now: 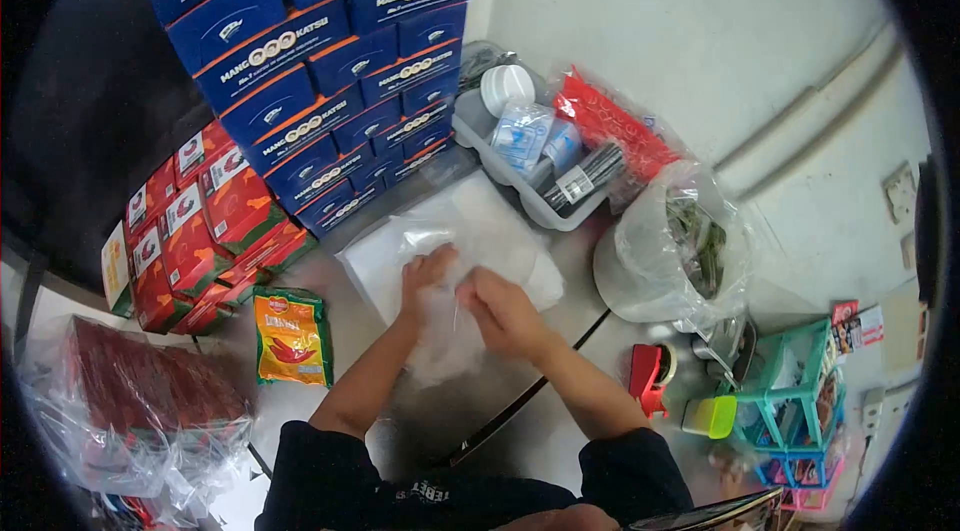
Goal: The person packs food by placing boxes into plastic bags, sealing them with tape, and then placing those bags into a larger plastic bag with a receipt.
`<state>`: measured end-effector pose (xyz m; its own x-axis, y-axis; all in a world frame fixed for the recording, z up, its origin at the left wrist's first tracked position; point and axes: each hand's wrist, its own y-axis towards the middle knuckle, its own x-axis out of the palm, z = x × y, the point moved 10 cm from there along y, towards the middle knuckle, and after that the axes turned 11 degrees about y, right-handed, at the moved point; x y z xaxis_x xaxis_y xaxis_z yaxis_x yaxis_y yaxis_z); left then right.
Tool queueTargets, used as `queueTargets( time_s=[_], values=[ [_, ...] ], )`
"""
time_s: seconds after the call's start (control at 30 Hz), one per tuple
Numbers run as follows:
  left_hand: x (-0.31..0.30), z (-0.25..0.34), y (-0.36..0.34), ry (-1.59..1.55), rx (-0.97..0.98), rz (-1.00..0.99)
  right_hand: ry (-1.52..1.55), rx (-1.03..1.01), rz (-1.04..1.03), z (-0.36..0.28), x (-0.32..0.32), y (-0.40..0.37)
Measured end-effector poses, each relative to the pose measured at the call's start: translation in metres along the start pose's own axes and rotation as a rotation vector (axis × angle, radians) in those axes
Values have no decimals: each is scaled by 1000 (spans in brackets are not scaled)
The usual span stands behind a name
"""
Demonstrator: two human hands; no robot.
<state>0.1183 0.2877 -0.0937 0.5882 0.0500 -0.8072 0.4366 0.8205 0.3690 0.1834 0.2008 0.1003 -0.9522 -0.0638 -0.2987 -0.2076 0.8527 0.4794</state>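
In front of me on the metal table lies a stack of clear and white plastic bags (492,216). My left hand (427,278) rests on it, fingers laid out over the plastic. Close beside it, my right hand (497,309) is closed, thumb and fingers pinching the edge of a thin clear plastic bag (440,336) that hangs down between my forearms. The bag's outline is hard to make out against the table. To the left of my left forearm lies a yellow and green sauce packet (291,336).
Blue boxes (340,61) are stacked tall behind; red boxes (190,231) stand left, near a plastic-wrapped dark red pile (150,381). At right are a grey tray (565,221) of packets, a lined white bucket (630,271), a red tape dispenser (648,376) and a green rack (790,381).
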Motion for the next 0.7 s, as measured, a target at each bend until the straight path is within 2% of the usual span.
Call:
queueTargets(
  time_s=[0.07,0.13,0.2,0.23,0.27,0.33,0.37,0.4,0.43,0.47,0.5,0.53,0.57,0.6,0.67,0.7],
  values=[
    [0,-11,1,5,-6,20,-6,-33,9,-39,0,-22],
    [-10,-14,2,42,-8,44,731,-10,257,-64,-32,-50],
    [-21,-9,2,78,-8,63,677,-419,284,-157,-79,-65],
    [-26,-2,3,97,-3,62,476,-346,154,-155,-86,-73],
    [-29,5,2,111,4,58,463,-346,172,-150,-89,-82],
    [-37,22,5,157,28,58,-398,1,169,-127,-52,-50],
    [-40,36,7,180,62,64,-412,381,-162,-29,19,-90],
    [-40,43,6,197,79,63,-459,298,-191,-38,42,-90],
    [-31,45,11,239,140,66,-639,244,-210,-7,69,-98],
    [-13,46,8,262,215,64,-592,288,-172,12,78,-99],
    [14,49,7,372,199,-210,-553,509,-334,65,92,-113],
    [15,58,-2,536,153,-281,-558,200,130,84,91,-108],
    [17,59,-6,561,177,-286,-283,114,209,35,59,-105],
    [20,63,-6,525,203,-262,-13,4,280,-45,35,-97],
    [21,61,-4,501,225,-265,13,-127,501,-144,-22,-105],
    [22,61,0,499,243,-272,-38,-106,580,-149,-40,-129]
  ],
)
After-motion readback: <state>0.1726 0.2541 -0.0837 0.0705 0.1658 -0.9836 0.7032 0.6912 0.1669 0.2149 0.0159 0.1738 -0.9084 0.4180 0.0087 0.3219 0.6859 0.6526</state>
